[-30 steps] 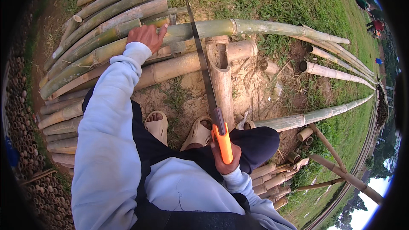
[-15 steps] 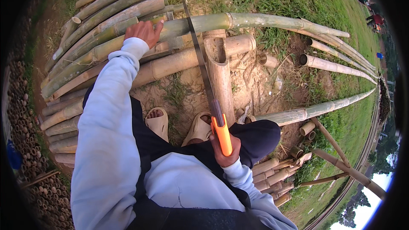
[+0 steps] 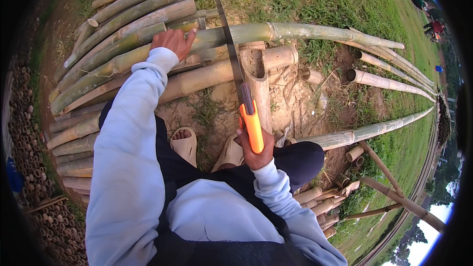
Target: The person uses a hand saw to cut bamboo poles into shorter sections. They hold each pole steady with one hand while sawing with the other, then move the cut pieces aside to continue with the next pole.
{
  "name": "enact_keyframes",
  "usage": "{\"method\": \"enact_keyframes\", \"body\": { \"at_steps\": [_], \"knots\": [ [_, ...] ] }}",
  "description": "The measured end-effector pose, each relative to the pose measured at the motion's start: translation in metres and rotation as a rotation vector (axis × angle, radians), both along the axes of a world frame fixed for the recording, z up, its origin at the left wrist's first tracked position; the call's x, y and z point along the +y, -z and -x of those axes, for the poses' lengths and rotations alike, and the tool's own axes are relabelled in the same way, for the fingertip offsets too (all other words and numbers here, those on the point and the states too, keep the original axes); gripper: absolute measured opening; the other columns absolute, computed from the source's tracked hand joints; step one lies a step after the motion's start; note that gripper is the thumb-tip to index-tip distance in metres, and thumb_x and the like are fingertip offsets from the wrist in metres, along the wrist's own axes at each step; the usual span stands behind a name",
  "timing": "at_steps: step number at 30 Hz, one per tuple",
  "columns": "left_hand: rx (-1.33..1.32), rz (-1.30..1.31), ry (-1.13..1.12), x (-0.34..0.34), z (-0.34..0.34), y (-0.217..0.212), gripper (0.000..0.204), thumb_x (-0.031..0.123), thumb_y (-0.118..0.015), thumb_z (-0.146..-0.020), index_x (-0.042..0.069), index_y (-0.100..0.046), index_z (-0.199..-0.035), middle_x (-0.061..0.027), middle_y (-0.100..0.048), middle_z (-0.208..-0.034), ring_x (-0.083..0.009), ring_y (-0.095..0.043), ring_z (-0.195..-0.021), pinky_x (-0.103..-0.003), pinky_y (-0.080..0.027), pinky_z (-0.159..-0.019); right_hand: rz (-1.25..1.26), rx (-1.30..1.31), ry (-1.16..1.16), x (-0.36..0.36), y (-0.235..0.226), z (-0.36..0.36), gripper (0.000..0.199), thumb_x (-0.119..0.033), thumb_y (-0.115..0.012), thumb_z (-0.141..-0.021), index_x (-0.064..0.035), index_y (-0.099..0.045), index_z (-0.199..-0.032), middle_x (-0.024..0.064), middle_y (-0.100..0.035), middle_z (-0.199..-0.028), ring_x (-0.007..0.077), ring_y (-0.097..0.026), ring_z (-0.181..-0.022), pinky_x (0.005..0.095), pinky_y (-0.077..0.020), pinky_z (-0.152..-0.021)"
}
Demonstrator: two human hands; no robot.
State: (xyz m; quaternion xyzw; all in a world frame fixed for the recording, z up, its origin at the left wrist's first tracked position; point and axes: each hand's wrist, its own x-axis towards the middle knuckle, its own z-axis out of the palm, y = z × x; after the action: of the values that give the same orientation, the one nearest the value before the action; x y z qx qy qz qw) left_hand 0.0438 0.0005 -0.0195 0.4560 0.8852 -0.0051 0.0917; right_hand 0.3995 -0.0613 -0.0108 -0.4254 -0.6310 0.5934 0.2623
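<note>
Orange plastic makes the handle of the saw, and the right hand has its fingers wrapped around it. The thin blade crosses the long green pole; I cannot tell if it has cut in. The left hand lies on that pole, to the left of the blade and apart from it. Its thumb sticks out to the right, but its other fingertips are hidden, so I cannot tell how tightly they hold.

Just nearer the person, a fat tan pole lies about the same way as the green one. A hollow bamboo piece points toward the person, just right of the blade. More bamboo poles lie side by side on the left. On the right, long poles reach away over the grass, and a short stub lies near them. Thin sticks cross near a small bamboo heap.

Underfoot is brown dirt with wood bits on it. Tan sandals stand there. It is all outdoors, with people far off on the right.
</note>
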Motion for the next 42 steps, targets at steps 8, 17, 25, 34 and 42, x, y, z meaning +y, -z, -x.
{"method": "enact_keyframes", "body": {
  "at_steps": [8, 17, 25, 34, 42],
  "knots": [
    [-0.061, -0.014, -0.039, 0.0, 0.006, 0.008, 0.074, 0.057, -0.034, -0.103, -0.002, -0.073, -0.082, -0.0296, -0.07, -0.089, -0.0468, -0.068, -0.088, -0.054, -0.052, -0.087, -0.18, -0.166, -0.075, -0.022, -0.019, -0.048, 0.019, -0.003, -0.07, -0.09, 0.0041, -0.07, -0.107, 0.011, -0.064, -0.069, 0.0165, -0.063, -0.059, 0.0302, -0.0508, -0.06],
    [-0.031, -0.024, -0.012, 0.008, 0.006, -0.003, 0.07, 0.056, -0.035, -0.103, -0.002, -0.073, -0.09, -0.0272, -0.072, -0.096, -0.0437, -0.068, -0.097, -0.053, -0.05, -0.093, -0.13, 0.029, 0.015, 0.027, -0.001, 0.033, 0.015, -0.009, -0.072, -0.094, 0.0031, -0.064, -0.088, 0.0041, -0.058, -0.065, 0.0097, -0.052, -0.059, 0.0306, -0.0439, -0.055],
    [-0.14, 0.054, -0.055, 0.006, 0.008, -0.002, 0.07, 0.056, -0.036, -0.103, -0.003, -0.073, -0.098, -0.0289, -0.07, -0.104, -0.0448, -0.066, -0.104, -0.055, -0.047, -0.099, -0.238, -0.147, -0.037, -0.022, -0.028, -0.042, 0.025, -0.003, -0.067, -0.093, 0.0027, -0.071, -0.117, 0.0083, -0.066, -0.076, 0.0114, -0.063, -0.067, 0.0273, -0.0515, -0.066],
    [-0.005, -0.07, -0.031, 0.005, 0.012, 0.008, 0.066, 0.054, -0.038, -0.102, 0.001, -0.075, -0.09, -0.0246, -0.073, -0.095, -0.042, -0.07, -0.094, -0.051, -0.052, -0.094, -0.125, -0.04, -0.015, 0.021, -0.005, 0.016, 0.011, -0.007, -0.071, -0.093, 0.0032, -0.068, -0.095, 0.0078, -0.061, -0.067, 0.0121, -0.055, -0.059, 0.0305, -0.0467, -0.057],
    [-0.072, 0.048, -0.057, 0.002, 0.007, 0.003, 0.07, 0.057, -0.035, -0.102, 0.0, -0.075, -0.095, -0.024, -0.073, -0.097, -0.0419, -0.069, -0.098, -0.05, -0.053, -0.093, -0.141, -0.187, -0.078, -0.01, -0.027, -0.029, 0.016, -0.003, -0.066, -0.093, 0.0035, -0.072, -0.107, 0.0101, -0.066, -0.07, 0.0133, -0.063, -0.064, 0.0291, -0.0498, -0.061]
  ]
}}
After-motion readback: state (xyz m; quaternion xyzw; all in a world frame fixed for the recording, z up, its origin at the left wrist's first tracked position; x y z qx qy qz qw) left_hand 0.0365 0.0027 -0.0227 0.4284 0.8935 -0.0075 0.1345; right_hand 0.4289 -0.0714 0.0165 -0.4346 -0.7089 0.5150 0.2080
